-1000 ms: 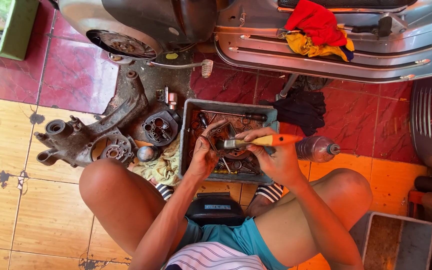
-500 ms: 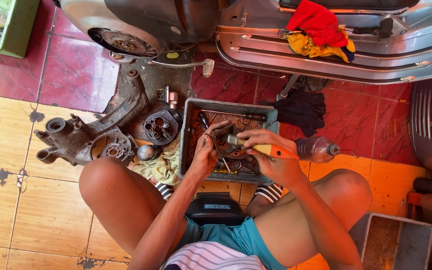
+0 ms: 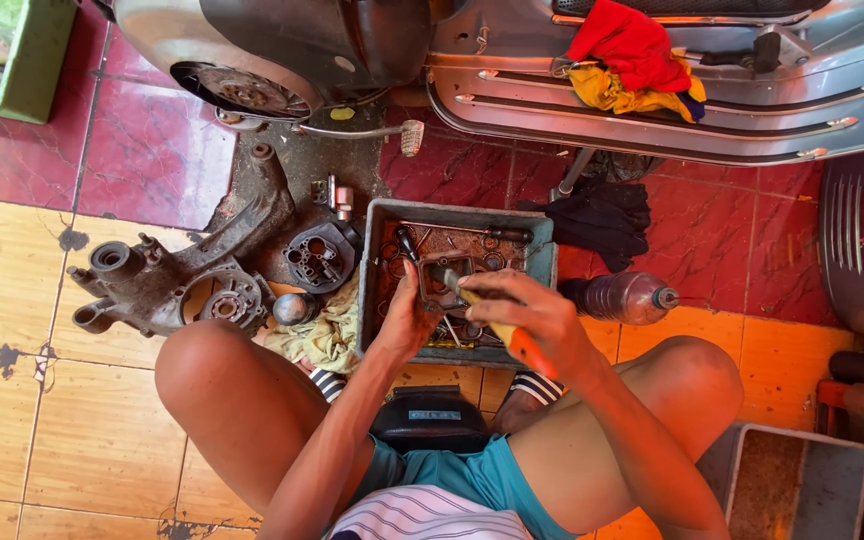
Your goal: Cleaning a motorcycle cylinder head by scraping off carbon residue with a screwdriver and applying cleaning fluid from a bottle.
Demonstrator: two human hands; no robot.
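I sit with a grey tray [image 3: 370, 270] of small rusty parts between my knees. My left hand [image 3: 407, 322] holds a small square metal part [image 3: 444, 281] over the tray. My right hand [image 3: 532, 318] grips an orange-handled screwdriver [image 3: 524, 346], whose tip points up-left onto that part. Both hands hover over the tray's near half.
A grimy engine casing [image 3: 167, 285] and a round metal plate [image 3: 318, 258] lie left of the tray, with a dirty rag [image 3: 327, 335]. A plastic bottle [image 3: 620, 296] and black cloth [image 3: 602, 218] lie right. A scooter body [image 3: 592, 95] spans the top. A low stool [image 3: 430, 418] is under me.
The screwdriver has swung from lying level, handle out to the right, to a steeper angle with the handle toward me. My right hand moved down and closer to the left hand.
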